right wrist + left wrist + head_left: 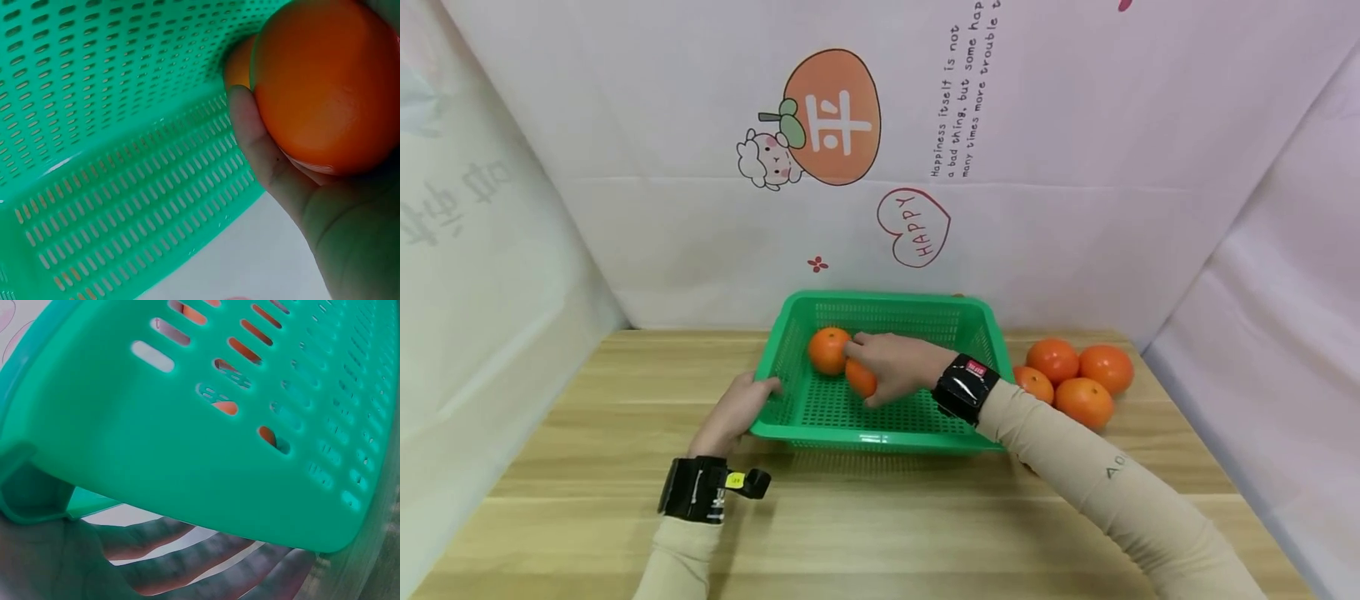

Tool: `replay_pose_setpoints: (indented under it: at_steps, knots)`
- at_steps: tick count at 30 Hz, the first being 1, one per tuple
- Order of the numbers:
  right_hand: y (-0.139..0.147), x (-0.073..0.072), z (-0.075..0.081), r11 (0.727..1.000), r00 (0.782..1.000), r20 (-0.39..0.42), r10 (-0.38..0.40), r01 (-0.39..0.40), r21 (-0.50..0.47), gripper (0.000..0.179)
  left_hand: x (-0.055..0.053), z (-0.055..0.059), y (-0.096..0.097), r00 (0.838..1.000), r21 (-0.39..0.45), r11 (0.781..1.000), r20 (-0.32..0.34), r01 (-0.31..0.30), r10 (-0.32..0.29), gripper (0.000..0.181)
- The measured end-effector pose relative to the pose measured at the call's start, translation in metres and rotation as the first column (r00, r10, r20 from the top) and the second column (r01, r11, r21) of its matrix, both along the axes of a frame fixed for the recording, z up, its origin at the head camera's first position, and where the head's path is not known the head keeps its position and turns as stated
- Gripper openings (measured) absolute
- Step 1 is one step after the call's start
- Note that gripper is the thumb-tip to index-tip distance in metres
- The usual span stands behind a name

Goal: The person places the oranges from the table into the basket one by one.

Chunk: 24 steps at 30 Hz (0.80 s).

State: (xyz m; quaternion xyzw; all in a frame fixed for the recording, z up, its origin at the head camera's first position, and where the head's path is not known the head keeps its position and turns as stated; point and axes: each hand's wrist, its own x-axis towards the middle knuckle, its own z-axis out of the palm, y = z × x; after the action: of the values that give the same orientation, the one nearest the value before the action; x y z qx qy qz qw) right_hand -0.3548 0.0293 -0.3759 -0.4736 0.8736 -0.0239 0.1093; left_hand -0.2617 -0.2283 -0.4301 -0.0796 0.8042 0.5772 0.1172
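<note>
My left hand grips the left rim of a green plastic basket, thumb over the edge. In the left wrist view, its fingers reach along the outside of the slotted wall. Inside the basket my right hand holds a smooth, shiny orange, with the thumb around its side. That orange hangs over the basket floor, partly covered by the fingers in the head view. Another orange lies in the basket's left part, just beside the held one.
On the wooden table, right of the basket, several oranges sit close together, partly behind the right forearm. A printed white cloth rises right behind the basket, and white cloth also encloses both sides.
</note>
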Motion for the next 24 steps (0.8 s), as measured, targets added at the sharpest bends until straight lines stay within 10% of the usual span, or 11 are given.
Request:
replay_pose_setpoints:
  at_steps: [24]
  knots:
    - [-0.055,0.011,-0.020,0.970,0.991,-0.049,0.128,-0.115,0.212,0.075,-0.002,-0.001,-0.005,1.000,0.031,0.999,-0.013,0.016,-0.015,0.051]
